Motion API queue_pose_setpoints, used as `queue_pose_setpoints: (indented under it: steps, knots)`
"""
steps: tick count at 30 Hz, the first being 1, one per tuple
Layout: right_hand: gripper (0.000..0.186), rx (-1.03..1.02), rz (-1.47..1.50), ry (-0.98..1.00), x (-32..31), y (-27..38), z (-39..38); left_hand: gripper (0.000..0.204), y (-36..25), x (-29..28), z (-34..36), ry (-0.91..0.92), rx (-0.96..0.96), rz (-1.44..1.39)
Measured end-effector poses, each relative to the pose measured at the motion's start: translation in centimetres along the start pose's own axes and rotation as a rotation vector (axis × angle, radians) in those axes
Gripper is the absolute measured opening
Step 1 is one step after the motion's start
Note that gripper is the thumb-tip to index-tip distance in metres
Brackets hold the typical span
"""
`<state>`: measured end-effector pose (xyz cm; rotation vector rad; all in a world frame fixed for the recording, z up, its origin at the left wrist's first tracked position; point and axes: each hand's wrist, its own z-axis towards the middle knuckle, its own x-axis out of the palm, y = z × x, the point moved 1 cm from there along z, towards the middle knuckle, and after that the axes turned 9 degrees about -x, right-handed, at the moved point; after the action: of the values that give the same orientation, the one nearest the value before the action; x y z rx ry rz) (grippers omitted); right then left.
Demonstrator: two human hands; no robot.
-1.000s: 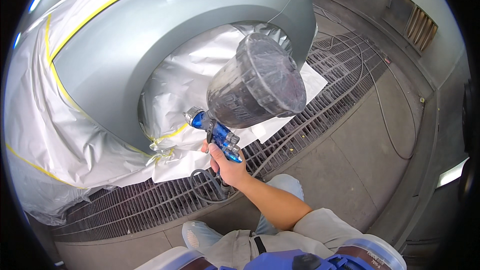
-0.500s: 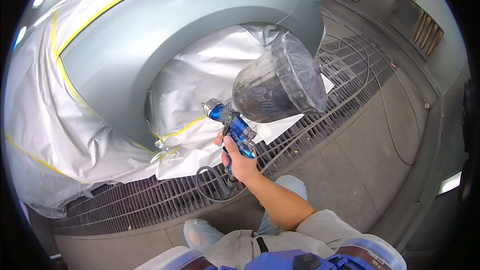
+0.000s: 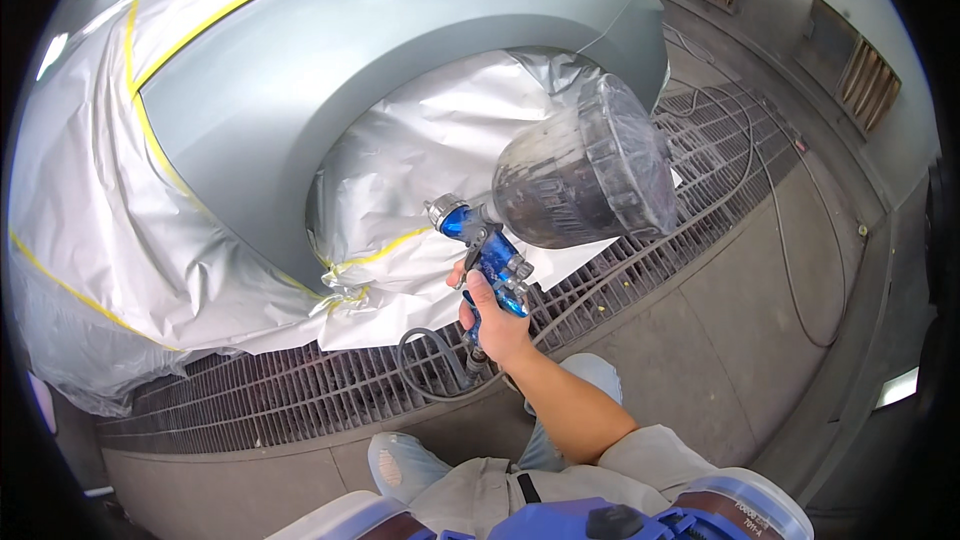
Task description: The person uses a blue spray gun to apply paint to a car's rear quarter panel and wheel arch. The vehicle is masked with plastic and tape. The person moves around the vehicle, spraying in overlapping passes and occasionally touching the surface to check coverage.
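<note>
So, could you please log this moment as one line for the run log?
right hand: grips blue spray gun | nozzle toward grey car panel | masking sheet over wheel arch | left hand: out of view

Left hand out of view; spray gun (image 3: 490, 250) nozzle tip hidden.

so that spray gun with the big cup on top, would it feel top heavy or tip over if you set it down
Probably top heavy: the dark cup on the blue spray gun is far bulkier than the handle the right hand grips. It would likely tip if stood on its narrow handle. The hose looping from the handle's base may also tug at it.
</note>
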<state>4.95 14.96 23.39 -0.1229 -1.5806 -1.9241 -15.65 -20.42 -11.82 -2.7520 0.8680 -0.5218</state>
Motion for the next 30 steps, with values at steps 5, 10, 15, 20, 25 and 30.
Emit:
queue_pose_setpoints:
  steps: [5,10,15,20,25,30]
  knots:
    - [0.026,-0.054,0.004,-0.041,0.0,0.1,0.1,0.023,0.5,0.6,0.2,-0.009,0.011,-0.010]
    - [0.025,-0.101,0.021,-0.089,0.1,0.2,0.3,0.024,1.5,1.6,0.3,-0.015,0.023,-0.028]
    - [0.024,-0.115,0.007,-0.093,0.2,0.3,0.2,0.026,3.5,3.8,0.6,-0.024,0.046,-0.037]
    - [0.025,-0.086,0.015,-0.061,0.8,-0.2,-0.1,0.027,6.2,7.5,1.3,-0.036,0.075,-0.065]
    - [0.023,-0.032,0.050,0.021,1.4,-0.5,-0.6,0.028,7.2,10.4,2.3,-0.030,0.094,-0.083]
    - [0.024,0.021,-0.062,0.116,2.0,-0.9,-1.3,0.029,7.2,11.8,3.3,-0.016,0.123,-0.104]
